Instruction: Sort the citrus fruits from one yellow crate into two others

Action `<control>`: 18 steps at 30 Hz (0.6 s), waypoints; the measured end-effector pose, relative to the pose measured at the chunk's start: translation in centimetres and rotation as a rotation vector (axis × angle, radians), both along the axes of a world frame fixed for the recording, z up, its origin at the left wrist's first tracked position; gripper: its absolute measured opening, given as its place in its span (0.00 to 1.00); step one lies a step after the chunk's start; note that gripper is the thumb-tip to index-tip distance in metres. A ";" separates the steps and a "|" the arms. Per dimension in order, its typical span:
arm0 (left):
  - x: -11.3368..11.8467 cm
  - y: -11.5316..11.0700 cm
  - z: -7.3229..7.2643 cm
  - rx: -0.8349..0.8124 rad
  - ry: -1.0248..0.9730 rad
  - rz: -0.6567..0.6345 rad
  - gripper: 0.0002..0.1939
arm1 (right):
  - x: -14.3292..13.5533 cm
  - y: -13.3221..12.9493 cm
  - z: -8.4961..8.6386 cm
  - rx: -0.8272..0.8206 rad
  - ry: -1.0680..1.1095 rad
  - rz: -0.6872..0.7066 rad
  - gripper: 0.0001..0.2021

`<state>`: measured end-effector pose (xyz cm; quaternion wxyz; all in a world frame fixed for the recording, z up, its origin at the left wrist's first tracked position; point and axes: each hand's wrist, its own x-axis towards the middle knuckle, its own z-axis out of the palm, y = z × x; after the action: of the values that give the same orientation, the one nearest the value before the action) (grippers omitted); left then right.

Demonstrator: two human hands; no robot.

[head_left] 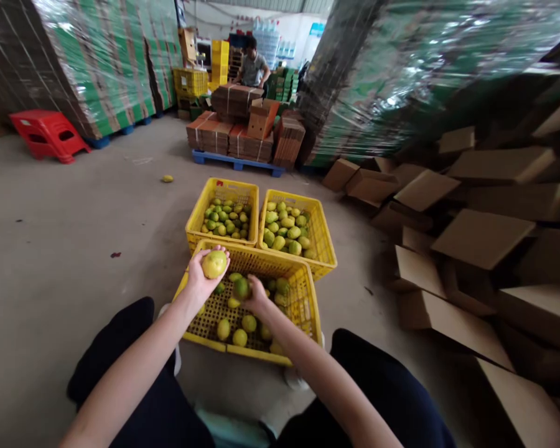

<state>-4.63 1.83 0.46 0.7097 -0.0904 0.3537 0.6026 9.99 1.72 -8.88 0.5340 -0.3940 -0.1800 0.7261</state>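
My left hand (198, 271) holds a yellow lemon (214, 264) on its upturned palm, above the left side of the near yellow crate (312, 305). Inside that crate my right hand (258, 295) grips a greener lemon (241, 287), slightly blurred. Scattered lemons lie on the perforated crate floor, with more along its right side, partly hidden by my right forearm. Behind it, a left crate (195, 218) contains mostly green, smaller-looking lemons. The right crate (325, 246) beside it contains larger yellow-green ones.
Open cardboard boxes (483, 236) are heaped on the right. A single lemon (167, 178) lies on the floor near a red stool (49, 134). Flattened cartons (236, 134) are stacked on a blue pallet (237, 163), with a person (253, 67) behind. Wrapped pallet stacks flank both sides.
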 end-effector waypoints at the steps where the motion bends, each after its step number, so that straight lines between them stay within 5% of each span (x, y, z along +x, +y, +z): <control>1: -0.4 -0.1 0.1 0.014 -0.001 -0.001 0.12 | -0.4 2.3 0.7 -0.015 -0.048 0.028 0.10; 4: -1.2 -0.6 0.6 0.025 0.002 -0.009 0.11 | -0.6 8.0 2.8 0.013 -0.182 0.085 0.07; 6: -1.6 -0.9 0.8 0.017 0.001 -0.007 0.11 | 0.1 9.3 3.3 0.060 -0.289 0.147 0.05; 13: -2.4 -1.6 0.5 -0.008 0.029 -0.006 0.15 | 4.9 2.7 2.0 0.194 -0.865 0.557 0.05; 18: -2.2 -2.0 -1.0 -0.036 0.130 -0.025 0.12 | 7.3 -0.8 3.8 0.355 -1.404 0.904 0.08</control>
<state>-6.86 -0.16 -0.56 0.6908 -0.0593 0.4108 0.5920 17.33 0.97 -5.04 0.0114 -0.5534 -0.7204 0.4179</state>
